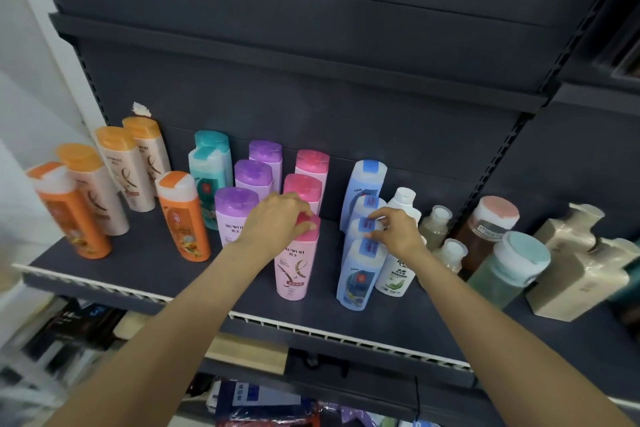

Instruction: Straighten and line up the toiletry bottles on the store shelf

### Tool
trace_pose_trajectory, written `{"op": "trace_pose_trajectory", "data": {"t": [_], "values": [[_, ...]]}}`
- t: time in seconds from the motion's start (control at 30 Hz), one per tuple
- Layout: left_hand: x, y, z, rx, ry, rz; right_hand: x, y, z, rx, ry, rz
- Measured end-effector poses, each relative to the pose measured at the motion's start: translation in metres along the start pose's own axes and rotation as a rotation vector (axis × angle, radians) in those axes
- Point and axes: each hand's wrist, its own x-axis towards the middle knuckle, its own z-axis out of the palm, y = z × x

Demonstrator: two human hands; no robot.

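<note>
While the left hand (277,218) curls over the cap of the front pink bottle (294,263), gripping it from above near the middle of the frame, the right hand (394,229) pinches the cap of the front blue bottle (358,274) just to its right. Both bottles stand upright near the front edge of the dark matte shelf (138,260), about level with each other. Behind the pink one run two more pink-capped bottles (304,184); left of them stands a file of three purple-capped bottles (239,208), all glossy plastic with flat oval tops. Three further blue bottles (367,184) line up behind the right hand, their caps carrying small stickers. A white bottle (394,274) stands touching the front blue one. Smooth orange bottles (183,218) and cream ones occupy the left of the frame.
</note>
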Motion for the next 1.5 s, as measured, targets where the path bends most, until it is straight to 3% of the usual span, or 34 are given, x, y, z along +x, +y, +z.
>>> {"op": "trace_pose_trajectory", "data": {"t": [0.23, 0.43, 0.67, 0.93, 1.17, 1.23, 1.37, 1.5], "values": [[-0.002, 0.001, 0.001, 0.004, 0.037, 0.000, -0.004, 0.002, -0.008, 0.038, -0.050, 0.040], [-0.004, 0.002, 0.001, 0.013, 0.068, -0.016, -0.032, 0.004, -0.004, -0.092, 0.173, -0.167], [-0.007, 0.003, 0.002, 0.024, 0.075, -0.009, -0.049, 0.004, 0.009, -0.194, 0.002, -0.135], [-0.013, 0.007, 0.000, -0.007, 0.087, -0.034, -0.057, -0.005, 0.000, -0.026, 0.096, -0.118], [-0.015, 0.010, -0.002, -0.033, 0.054, -0.014, -0.069, -0.023, -0.044, 0.300, 0.231, -0.146], [-0.014, 0.012, -0.001, -0.036, 0.112, 0.041, -0.075, -0.030, -0.055, 0.405, 0.264, -0.165], [-0.027, 0.033, -0.005, -0.419, 0.254, 0.030, -0.089, -0.038, -0.076, 0.734, 0.316, -0.109], [-0.034, 0.044, -0.022, -0.824, 0.075, -0.234, -0.100, -0.040, -0.089, 0.993, 0.315, -0.092]]}}
